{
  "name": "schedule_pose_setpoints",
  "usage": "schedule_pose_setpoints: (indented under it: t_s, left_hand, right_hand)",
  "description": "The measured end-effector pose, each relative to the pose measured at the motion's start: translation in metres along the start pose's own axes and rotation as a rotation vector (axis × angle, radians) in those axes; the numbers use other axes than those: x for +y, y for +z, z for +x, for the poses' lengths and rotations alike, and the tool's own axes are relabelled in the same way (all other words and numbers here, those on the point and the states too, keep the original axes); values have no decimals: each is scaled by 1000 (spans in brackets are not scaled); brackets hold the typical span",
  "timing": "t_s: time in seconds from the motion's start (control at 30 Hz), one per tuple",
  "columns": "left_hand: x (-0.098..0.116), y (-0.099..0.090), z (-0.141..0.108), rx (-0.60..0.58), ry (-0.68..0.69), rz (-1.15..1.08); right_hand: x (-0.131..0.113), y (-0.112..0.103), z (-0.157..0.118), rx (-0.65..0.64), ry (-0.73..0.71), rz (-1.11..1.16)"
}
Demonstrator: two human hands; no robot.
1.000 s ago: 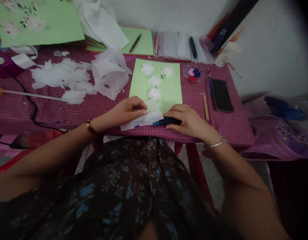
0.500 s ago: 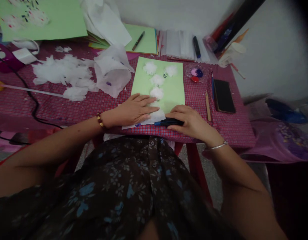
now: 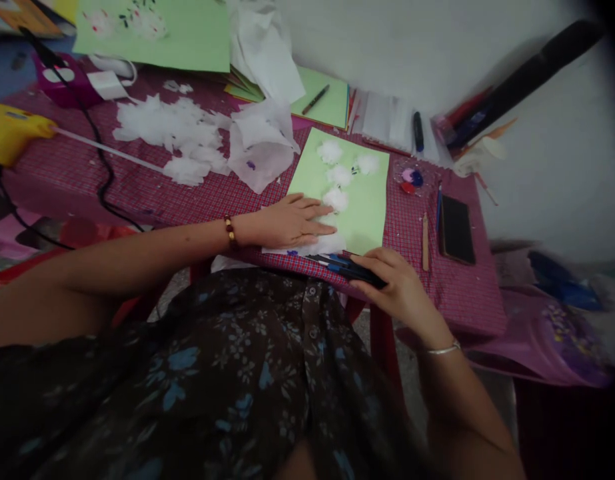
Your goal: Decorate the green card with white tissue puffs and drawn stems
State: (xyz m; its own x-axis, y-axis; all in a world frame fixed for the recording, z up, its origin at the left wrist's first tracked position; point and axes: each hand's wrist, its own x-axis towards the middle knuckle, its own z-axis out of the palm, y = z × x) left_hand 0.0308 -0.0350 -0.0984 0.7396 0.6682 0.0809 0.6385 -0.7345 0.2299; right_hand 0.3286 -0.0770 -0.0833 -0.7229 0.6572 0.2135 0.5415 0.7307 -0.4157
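Note:
My left hand [image 3: 294,221] lies flat with fingers stretched out, pressing on the white tissue paper [image 3: 334,242] at the lower edge of a green sheet [image 3: 367,213]. White fluffy tissue flowers [image 3: 336,199] run up that sheet, with small dark marks near the upper right one. In my right hand [image 3: 387,280], at the table's front edge, is a small bunch of black and blue pens [image 3: 344,267]. Their tips point left, towards the tissue paper. My fingers hide part of them, and their exact number cannot be made out.
Loose white tissue pieces [image 3: 174,137] and a crumpled tissue sheet [image 3: 262,150] lie left. A yellow glue gun [image 3: 14,133] and black cable [image 3: 104,180] are farther left. A paint palette [image 3: 412,179], wooden stick [image 3: 426,243] and dark phone [image 3: 457,230] lie right.
My view has turned, so the table appears shifted right and lower. The right hand has drawn the pens slightly away from the left hand, which stays flat on the paper.

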Motion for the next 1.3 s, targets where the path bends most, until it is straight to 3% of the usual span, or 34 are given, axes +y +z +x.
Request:
schedule_pose_setpoints:
  t_s: [0.17,0.33,0.47,0.7,0.83,1.0,1.13,1.3]
  left_hand:
    - [0,-4,0,13,15,-68]
    - [-19,-14,-6,185,-5,-223]
    - [-30,-21,-21,265,-101,-163]
    - [7,-36,-54,275,-337,-109]
    - [6,-35,-42,241,-232,-95]
    - [-10,-20,-14,82,0,40]
    - [-13,-8,-10,18,17,90]
    - [-13,-7,-12,-6,1,90]
  right_hand:
    - [0,1,-1,24,7,-5]
    - [-1,0,0,14,19,9]
    - [1,1,-1,5,27,9]
    - [-1,0,-1,2,36,10]
    - [-2,-2,2,-7,37,5]
    - [-1,-2,3,-2,22,-9]
    - [3,0,6,18,4,-19]
    - [6,2,16,39,-34,-37]
